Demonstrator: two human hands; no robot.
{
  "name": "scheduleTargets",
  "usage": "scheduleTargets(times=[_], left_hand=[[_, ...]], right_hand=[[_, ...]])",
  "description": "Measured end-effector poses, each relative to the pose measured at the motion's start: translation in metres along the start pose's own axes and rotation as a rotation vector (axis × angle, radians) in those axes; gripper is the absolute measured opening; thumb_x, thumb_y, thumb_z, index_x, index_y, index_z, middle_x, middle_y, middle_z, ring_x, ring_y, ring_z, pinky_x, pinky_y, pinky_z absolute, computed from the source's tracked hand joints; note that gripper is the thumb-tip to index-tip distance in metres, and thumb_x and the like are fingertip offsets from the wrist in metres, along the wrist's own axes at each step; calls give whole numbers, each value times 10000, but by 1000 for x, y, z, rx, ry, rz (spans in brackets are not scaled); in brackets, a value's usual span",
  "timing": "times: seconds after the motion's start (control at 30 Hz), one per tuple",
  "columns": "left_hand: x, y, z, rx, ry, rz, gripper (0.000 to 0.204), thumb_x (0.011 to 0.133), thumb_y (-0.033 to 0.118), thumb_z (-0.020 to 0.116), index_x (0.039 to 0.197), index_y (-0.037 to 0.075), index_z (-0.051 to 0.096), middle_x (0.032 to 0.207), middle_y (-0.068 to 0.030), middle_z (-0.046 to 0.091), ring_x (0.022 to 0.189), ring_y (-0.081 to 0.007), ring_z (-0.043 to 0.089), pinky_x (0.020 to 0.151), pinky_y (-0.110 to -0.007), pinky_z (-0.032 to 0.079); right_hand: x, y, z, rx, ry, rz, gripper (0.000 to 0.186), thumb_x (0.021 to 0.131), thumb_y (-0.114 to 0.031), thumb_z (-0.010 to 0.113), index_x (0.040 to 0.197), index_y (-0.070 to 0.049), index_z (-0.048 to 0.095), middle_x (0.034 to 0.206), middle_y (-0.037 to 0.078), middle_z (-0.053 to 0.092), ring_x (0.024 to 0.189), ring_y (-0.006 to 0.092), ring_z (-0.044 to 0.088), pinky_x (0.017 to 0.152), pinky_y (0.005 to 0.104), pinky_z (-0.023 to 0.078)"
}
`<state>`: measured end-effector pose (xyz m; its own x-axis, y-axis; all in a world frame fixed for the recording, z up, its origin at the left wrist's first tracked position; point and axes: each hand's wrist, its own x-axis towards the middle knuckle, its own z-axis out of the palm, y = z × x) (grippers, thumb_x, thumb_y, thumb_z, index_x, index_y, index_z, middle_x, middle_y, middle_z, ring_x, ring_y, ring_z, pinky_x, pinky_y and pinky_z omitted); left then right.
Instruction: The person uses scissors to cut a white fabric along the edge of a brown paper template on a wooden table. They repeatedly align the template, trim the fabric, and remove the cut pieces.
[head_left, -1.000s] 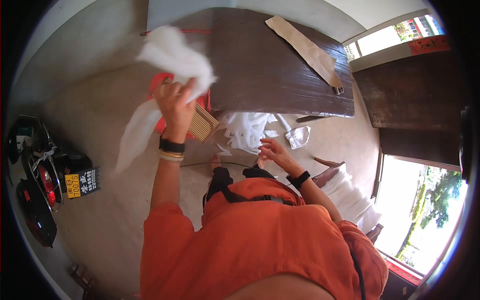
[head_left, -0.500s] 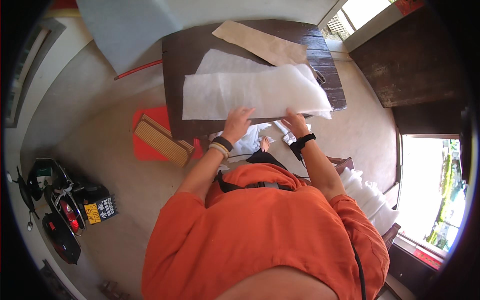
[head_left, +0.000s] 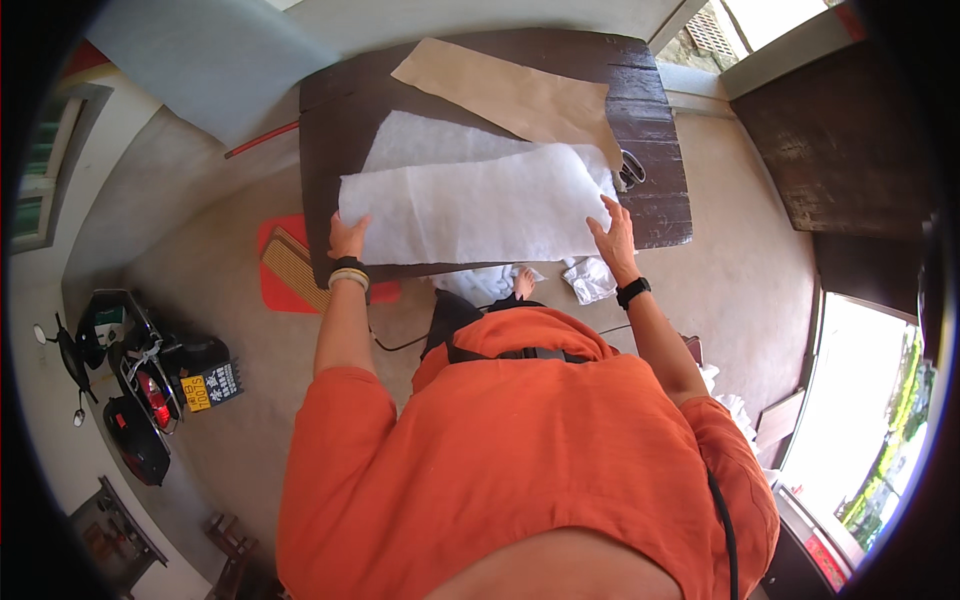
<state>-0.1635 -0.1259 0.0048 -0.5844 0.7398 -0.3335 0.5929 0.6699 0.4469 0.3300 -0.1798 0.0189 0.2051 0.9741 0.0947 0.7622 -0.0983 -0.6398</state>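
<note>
At the near edge of a dark-brown wooden table (head_left: 652, 120), a white, fluffy rectangular sheet (head_left: 470, 215) lay over a second white fluffy sheet (head_left: 440, 138). The left hand (head_left: 348, 238) touched its left end, its grip impossible for me to judge; the right hand (head_left: 615, 240) curved loosely open at the other. Beyond stretched a long brown-paper piece (head_left: 515, 90), then a flat grey panel (head_left: 215, 60).

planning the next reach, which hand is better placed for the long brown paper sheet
Probably the right hand: open and nearer the brown paper sheet; the left hand is at the left edge of white fluffy wadding.
</note>
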Motion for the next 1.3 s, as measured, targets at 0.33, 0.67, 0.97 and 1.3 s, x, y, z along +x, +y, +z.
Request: scheduleTargets(times=[0.33, 0.67, 0.97, 1.3], left_hand=[[-8, 75, -87, -105, 313, 847, 266, 844, 231, 685, 898, -28, 651, 953, -126, 644, 834, -316, 619, 689, -382, 461], [90, 111, -12, -171, -157, 533, 400, 800, 370, 721, 902, -10, 645, 754, -233, 594, 640, -265, 533, 659, -368, 456], [101, 99, 54, 163, 55, 603, 550, 745, 382, 740, 1082, -39, 632, 1040, -210, 668, 992, -306, 635, 873, -397, 482], [96, 19, 1, -34, -100, 294, 729, 702, 488, 734, 1167, -56, 596, 1138, -249, 625, 1100, -342, 596, 923, -377, 468]], right_hand=[[32, 39, 34, -156, -230, 314, 448, 649, -275, 788, 1014, -82, 614, 903, 144, 623, 919, 310, 579, 844, 423, 435], [26, 61, -9, 234, -120, 538, 319, 733, -212, 719, 929, 9, 600, 836, 79, 655, 763, 153, 607, 708, 292, 481], [29, 78, 10, -88, -140, 533, 328, 754, -219, 700, 974, 10, 617, 828, 100, 676, 756, 180, 632, 725, 309, 491], [45, 37, 20, 210, -349, 400, 419, 736, -300, 730, 1018, -12, 618, 854, 127, 672, 813, 231, 644, 743, 341, 489]])
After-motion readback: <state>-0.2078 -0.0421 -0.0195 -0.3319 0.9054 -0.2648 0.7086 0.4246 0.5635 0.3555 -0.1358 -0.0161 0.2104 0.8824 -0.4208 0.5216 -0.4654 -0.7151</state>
